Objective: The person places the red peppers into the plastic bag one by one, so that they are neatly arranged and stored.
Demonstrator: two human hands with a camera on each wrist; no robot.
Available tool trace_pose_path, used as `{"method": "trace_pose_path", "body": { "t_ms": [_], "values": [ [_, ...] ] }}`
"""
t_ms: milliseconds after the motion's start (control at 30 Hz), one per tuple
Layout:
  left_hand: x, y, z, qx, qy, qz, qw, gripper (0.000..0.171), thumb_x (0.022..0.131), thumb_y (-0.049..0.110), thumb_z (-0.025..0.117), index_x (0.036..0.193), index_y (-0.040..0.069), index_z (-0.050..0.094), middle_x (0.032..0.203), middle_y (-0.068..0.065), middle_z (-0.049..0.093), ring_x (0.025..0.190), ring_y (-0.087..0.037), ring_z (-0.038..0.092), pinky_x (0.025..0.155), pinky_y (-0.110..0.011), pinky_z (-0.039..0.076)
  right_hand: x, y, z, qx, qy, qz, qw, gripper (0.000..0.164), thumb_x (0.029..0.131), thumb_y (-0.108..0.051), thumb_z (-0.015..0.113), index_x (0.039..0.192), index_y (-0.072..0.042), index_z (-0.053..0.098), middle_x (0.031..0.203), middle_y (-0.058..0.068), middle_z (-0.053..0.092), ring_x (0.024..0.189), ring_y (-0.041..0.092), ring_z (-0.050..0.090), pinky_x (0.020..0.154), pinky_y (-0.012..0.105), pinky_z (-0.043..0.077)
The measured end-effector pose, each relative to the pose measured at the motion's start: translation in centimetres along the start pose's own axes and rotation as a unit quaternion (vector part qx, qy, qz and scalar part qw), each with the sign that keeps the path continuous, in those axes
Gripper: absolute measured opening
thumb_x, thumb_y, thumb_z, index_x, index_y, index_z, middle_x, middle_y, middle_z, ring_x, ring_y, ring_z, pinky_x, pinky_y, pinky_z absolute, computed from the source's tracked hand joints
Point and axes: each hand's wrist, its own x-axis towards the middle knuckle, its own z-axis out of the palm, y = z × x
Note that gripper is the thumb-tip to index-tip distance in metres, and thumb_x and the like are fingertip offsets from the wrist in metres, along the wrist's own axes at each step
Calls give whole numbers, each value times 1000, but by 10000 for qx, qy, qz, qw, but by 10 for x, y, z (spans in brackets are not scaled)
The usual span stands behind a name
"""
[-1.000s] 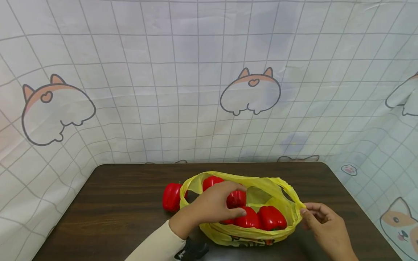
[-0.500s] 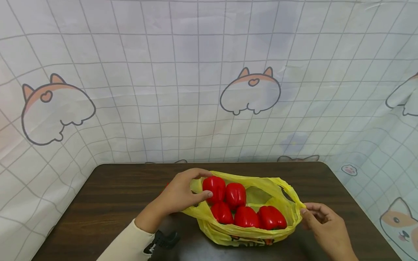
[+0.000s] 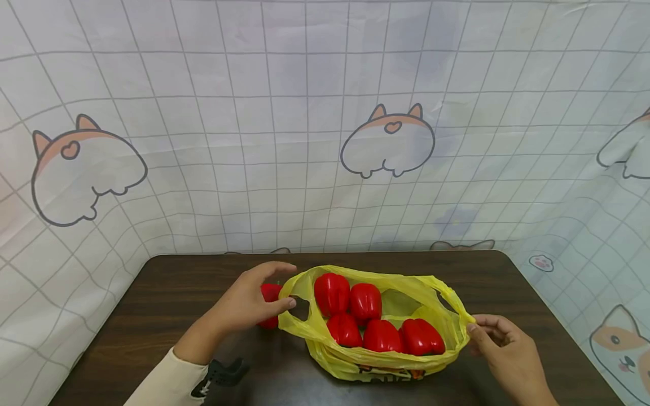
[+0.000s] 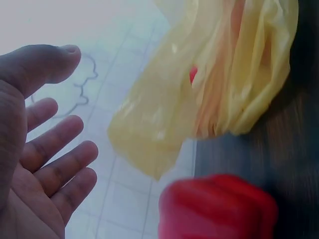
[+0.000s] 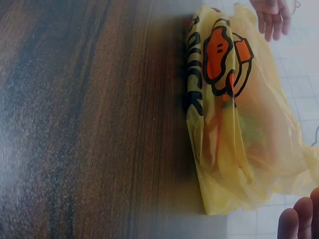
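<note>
A yellow plastic bag (image 3: 376, 369) with a printed front stands wide-mouthed on the table. Inside it lie several red bell peppers (image 3: 332, 293). One more red bell pepper (image 3: 271, 290) rests on the table just left of the bag, partly covered by my left hand (image 3: 241, 304) in the head view. That hand holds nothing, its fingers and thumb spread beside the bag's left handle. In the left wrist view the outside pepper (image 4: 217, 209) lies below the bag's loose handle (image 4: 144, 139). My right hand (image 3: 513, 352) pinches the tip of the bag's right handle between thumb and fingers.
The dark wooden table (image 3: 167, 316) ends at a far edge close to a white grid-patterned cloth (image 3: 284, 141) with cartoon animals. A black strap (image 3: 223, 372) sits at the left wrist, by the sleeve (image 3: 167, 380).
My left hand has moved left, out from over the bag's mouth, past its left rim to the pepper outside. A pepper it was at stays in the bag. The right hand keeps its hold.
</note>
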Motion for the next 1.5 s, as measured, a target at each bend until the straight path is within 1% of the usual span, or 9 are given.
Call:
{"method": "trace_pose_path", "body": {
  "t_ms": [167,300,400,467,700,900,1067,1267,1500],
  "values": [
    [-6,-11,-8,25,78,-66,9999,60,83,28,88,137,22,62,137,8,60,133,-24,51,107,-58,43,0,1,0,-32,19,-6,10000,49,99,-42,67,125,-1,62,96,6,74,79,25,71,69,34,60],
    [-12,-20,-14,-2,55,-287,9996,60,84,28,87,138,24,60,139,7,59,134,-26,51,106,-59,44,-1,1,0,-57,41,-27,10000,48,99,-41,67,125,-1,62,95,6,74,79,25,71,69,34,60],
    [-16,-28,-17,-7,28,-409,9992,61,85,28,87,139,23,59,140,6,58,134,-28,51,105,-61,43,0,1,1,-78,55,-63,9999,47,100,-40,67,125,-1,62,95,6,74,78,25,71,68,34,60],
    [-18,-33,-17,13,31,-434,9991,61,85,28,87,139,22,59,140,4,59,133,-30,51,105,-63,43,0,1,1,-86,65,-94,9999,46,100,-40,67,125,-1,63,94,6,74,77,25,71,68,34,60],
    [-23,-48,-17,108,-38,-546,9984,63,84,26,87,140,16,59,139,-3,61,129,-32,54,104,-64,43,0,2,1,-84,106,-153,9998,45,100,-38,67,124,-1,63,93,6,73,75,21,69,67,34,60],
    [-25,-58,-16,133,-90,-537,9984,68,83,24,88,142,11,56,140,-6,60,129,-36,55,104,-66,42,0,2,1,-124,127,-143,9997,44,100,-38,67,124,-1,63,92,6,73,74,21,69,66,34,60],
    [-27,-70,-13,177,-246,-686,9972,75,81,25,89,146,12,53,145,-7,55,132,-40,51,106,-66,40,-1,2,1,-92,167,-138,9997,44,100,-37,68,123,0,64,91,6,73,74,22,69,66,34,60],
    [-28,-83,-9,106,-486,-696,9963,87,78,26,91,151,11,46,151,-9,50,136,-43,48,108,-62,40,-1,2,1,-67,206,-171,9996,42,100,-36,68,122,0,64,90,6,73,74,21,69,66,35,60],
    [-27,-90,-7,43,-700,-736,9948,93,77,24,91,155,11,42,151,-9,50,135,-39,49,108,-61,41,-1,2,0,-55,141,-136,9998,44,100,-38,68,122,-1,64,90,6,73,74,21,69,67,34,60]
  ]
}}
